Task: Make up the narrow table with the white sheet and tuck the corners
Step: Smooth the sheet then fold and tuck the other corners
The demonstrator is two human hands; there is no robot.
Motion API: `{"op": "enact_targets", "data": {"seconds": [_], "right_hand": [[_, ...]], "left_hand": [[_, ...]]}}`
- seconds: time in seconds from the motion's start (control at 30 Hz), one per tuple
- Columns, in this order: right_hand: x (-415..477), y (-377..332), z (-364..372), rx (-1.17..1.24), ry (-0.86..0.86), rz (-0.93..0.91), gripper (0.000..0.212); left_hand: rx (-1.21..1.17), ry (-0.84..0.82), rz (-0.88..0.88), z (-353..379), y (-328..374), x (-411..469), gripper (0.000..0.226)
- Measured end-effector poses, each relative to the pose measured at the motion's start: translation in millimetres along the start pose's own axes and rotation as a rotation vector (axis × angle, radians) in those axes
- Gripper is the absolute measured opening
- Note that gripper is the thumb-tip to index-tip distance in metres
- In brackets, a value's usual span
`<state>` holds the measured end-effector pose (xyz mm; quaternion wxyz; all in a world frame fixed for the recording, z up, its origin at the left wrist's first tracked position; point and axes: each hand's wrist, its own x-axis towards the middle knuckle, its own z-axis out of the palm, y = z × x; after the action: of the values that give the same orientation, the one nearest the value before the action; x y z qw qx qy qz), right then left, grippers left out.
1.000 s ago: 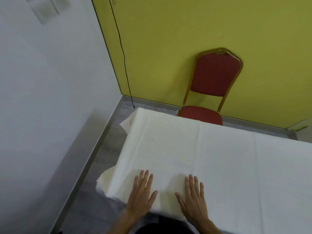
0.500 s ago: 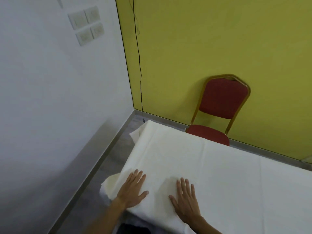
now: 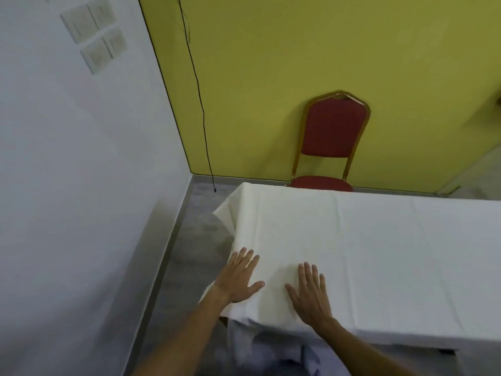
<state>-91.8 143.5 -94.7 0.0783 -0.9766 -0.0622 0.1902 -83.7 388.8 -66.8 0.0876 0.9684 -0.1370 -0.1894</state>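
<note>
White sheet [image 3: 366, 253] lies spread over the narrow table, covering the whole top; table itself hidden under it; sheet hangs over the near long edge & over the left end, w/ a loose flap sticking out at the far left corner [image 3: 223, 213] and bunched, untucked cloth at the near left corner [image 3: 238, 313]; faint fold creases run across the top

Left hand [image 3: 238, 280] lies flat, palm down, fingers straight & slightly spread, on the sheet right at the near left corner, grasping nothing; right hand [image 3: 310, 291] just beside it, also flat on the sheet, fingers straight & pointing away from the person, grasping nothing; both forearms bare, reaching in from the bottom

Red chair [image 3: 334, 131] w/ gold frame stands behind the table against the yellow wall [image 3: 284, 63]; thin black cable [image 3: 199, 88] hangs down that wall near the room corner; white wall [image 3: 67, 158] on the left carries a cluster of switch plates [image 3: 96, 33]; grey floor [image 3: 200, 240] btw. table end & white wall
</note>
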Motion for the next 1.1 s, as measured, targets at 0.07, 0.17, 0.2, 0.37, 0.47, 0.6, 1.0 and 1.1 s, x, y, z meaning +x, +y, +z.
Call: {"op": "enact_targets", "data": {"seconds": [0.07,0.17,0.2,0.37,0.47,0.6,1.0,1.1], "right_hand": [[-9.0,-29.2,8.8,0.070,0.032,0.053,0.077],[-27.0,-64.9,16.5,0.124,0.023,0.126,0.076],[-33.2,-74.2,19.6,0.135,0.026,0.140,0.076],[-51.9,-104.7,33.0,0.113,0.041,0.234,0.075],[-58.5,-108.8,42.6,0.169,0.065,0.311,0.075],[-57.5,-114.9,51.3,0.195,0.096,0.432,0.074],[-39.5,-137.3,47.1,0.289,0.155,0.694,0.070],[-32.2,-151.1,49.3,0.328,0.207,0.780,0.069]], "left_hand": [[0.042,0.007,0.072,-1.2,-21.8,-9.4,0.081],[0.086,-0.030,0.122,-3.2,-51.6,-31.9,0.080],[0.085,-0.041,0.137,-2.0,-62.2,-37.8,0.080],[0.142,-0.086,0.210,-2.1,-105.9,-46.6,0.079],[0.179,-0.103,0.250,-1.6,-115.7,-37.8,0.076],[0.181,-0.094,0.343,-12.0,-116.8,-9.5,0.073],[0.283,-0.170,0.631,-31.6,-79.1,64.0,0.070],[0.319,-0.204,0.720,-29.8,-64.6,79.4,0.069]]}}
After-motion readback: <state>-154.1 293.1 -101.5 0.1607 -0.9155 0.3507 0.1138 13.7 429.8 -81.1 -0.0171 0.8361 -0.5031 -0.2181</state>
